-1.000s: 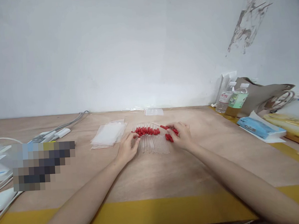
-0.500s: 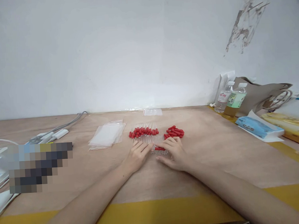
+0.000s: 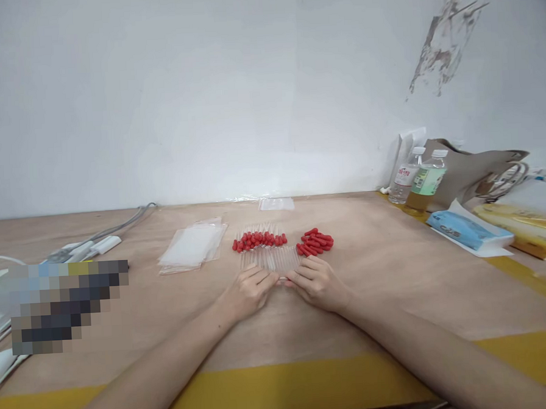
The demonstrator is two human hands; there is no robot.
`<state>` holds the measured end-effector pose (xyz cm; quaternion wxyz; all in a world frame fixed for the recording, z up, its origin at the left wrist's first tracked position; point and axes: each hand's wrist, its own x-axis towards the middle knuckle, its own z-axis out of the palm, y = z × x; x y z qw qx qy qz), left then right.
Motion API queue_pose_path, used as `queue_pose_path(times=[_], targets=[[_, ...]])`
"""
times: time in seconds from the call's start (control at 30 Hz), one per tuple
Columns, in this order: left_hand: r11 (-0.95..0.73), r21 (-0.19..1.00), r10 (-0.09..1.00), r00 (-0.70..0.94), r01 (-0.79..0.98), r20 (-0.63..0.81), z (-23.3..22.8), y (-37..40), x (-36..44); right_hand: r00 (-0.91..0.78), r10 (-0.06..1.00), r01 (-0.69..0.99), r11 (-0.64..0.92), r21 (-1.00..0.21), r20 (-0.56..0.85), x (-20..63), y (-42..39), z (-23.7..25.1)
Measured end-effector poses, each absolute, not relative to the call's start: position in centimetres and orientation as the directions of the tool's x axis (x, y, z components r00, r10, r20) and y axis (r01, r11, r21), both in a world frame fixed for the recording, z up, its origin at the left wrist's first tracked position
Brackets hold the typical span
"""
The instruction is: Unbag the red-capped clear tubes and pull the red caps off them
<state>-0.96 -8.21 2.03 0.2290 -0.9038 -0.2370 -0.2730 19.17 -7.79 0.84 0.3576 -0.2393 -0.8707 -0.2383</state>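
Two hands meet at the near edge of a row of clear glass tubes point(image 3: 270, 258) laid side by side on the wooden table point(image 3: 396, 283). Left hand point(image 3: 246, 293) and right hand point(image 3: 317, 283) rest on the table, fingertips almost touching each other at the middle, fingers curled inward. Something small seems pinched between them just in front of the tubes; too small and hidden to tell what, or whether either hand truly grips it.

Red caps point(image 3: 258, 240) sit fitted along the far ends of the tubes, in a line. A loose pile of red caps point(image 3: 316, 242) lies just right of that line, near the right hand's knuckles but apart from them.

Left of the tubes: a stack of clear plastic bags point(image 3: 191, 248), flat. Another small clear bag point(image 3: 276, 203) lies farther back by the wall.

Far right, against the wall: two plastic bottles point(image 3: 417, 180), upright, side by side, with a brown paper bag point(image 3: 475, 169) behind them. A blue tissue pack point(image 3: 466, 231) lies nearer, beside yellow packets point(image 3: 521, 231).

Far left: grey cables point(image 3: 105, 234) and white plugs. Yellow tape point(image 3: 273, 384) runs along the table's near edge, under both forearms.
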Motion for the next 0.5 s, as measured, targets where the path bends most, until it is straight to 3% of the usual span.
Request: queue_pose_path(times=[0.17,0.23,0.33,0.5], targets=[[-0.77,-0.132,0.434,0.663,0.625,0.61,2.5,-7.6,-2.3,-0.608,0.229,0.605,0.754,0.256,0.76,20.5,-7.1,1.1],[-0.677,0.018,0.584,0.521,0.736,0.622,3.2,-6.8,-3.5,-0.501,0.291,0.675,0.721,0.158,0.815,21.7,-6.4,1.4],[-0.424,0.21,0.815,0.27,0.881,0.513,4.5,-5.7,-5.3,-0.267,0.401,0.768,0.638,-0.058,0.876,23.4,-5.3,2.0],[-0.095,0.358,0.97,0.006,0.929,0.242,5.3,-5.1,-6.8,-0.099,0.565,0.747,0.586,-0.314,0.819,24.6,-4.3,2.3]])
